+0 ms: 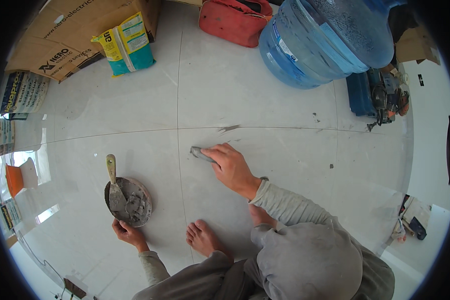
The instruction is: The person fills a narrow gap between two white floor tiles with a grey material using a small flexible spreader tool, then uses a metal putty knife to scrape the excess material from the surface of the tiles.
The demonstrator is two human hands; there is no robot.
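Observation:
My right hand [233, 168] is closed round a small dark grey flat piece [201, 154], perhaps a spreader; its exact kind is unclear. One end of the piece sticks out past my fingertips, just above the tiled floor [265, 111] or touching it. With my left hand [128, 235] I grip the near rim of a round shallow bowl [148, 199] standing on the floor. Lumpy grey grout-like paste [137, 206] lies inside. A putty knife [117, 196] rests in the bowl, blade in the paste and worn handle leaning over the far rim.
Thin joints cross the floor, with dark smears [229, 128] beside one. Farther off are a cardboard box [80, 35], a yellow and teal bag [127, 47], a red pouch [230, 22], blue water bottles [305, 50] and a blue toolbox [361, 94]. My bare foot [204, 239] is near the bowl.

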